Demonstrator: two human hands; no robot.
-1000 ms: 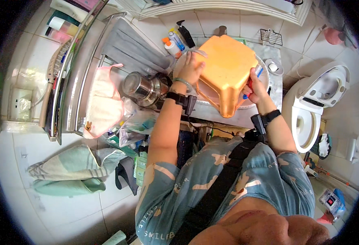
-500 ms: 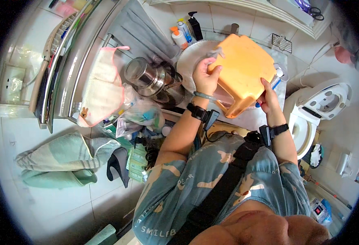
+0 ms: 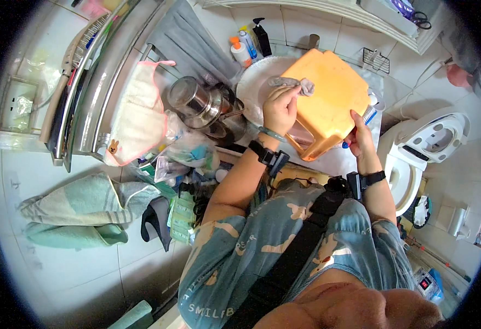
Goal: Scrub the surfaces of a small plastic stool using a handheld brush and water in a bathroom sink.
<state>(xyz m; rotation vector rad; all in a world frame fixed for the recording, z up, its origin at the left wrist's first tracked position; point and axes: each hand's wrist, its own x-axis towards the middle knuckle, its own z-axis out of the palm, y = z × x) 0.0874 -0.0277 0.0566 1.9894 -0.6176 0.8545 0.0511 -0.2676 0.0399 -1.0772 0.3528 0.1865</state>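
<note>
A yellow-orange plastic stool (image 3: 331, 90) is tilted over the sink, its legs toward me and its flat top facing up. My right hand (image 3: 359, 136) grips its lower right edge, thumb on the outside and the other fingers partly hidden behind. In my left hand (image 3: 280, 109) a crumpled grey cloth (image 3: 307, 86) is pinched, and it lies against the left part of the stool's top. Under the stool is the white sink basin (image 3: 250, 82), set in a pale countertop (image 3: 373, 143). A blue-and-white brush (image 3: 370, 115) shows just right of the stool.
Left of the basin stands a metal kettle (image 3: 196, 104). Pump bottles (image 3: 240, 52) line the back wall. A towel with pink trim (image 3: 137, 115) hangs at left, above plastic bags (image 3: 188, 151). The toilet (image 3: 410, 159) is at right, lid up. A white shelf (image 3: 355, 19) runs overhead.
My left hand has shifted from the stool's left edge onto its top with the grey cloth. The stool has turned slightly; my right hand keeps its grip.
</note>
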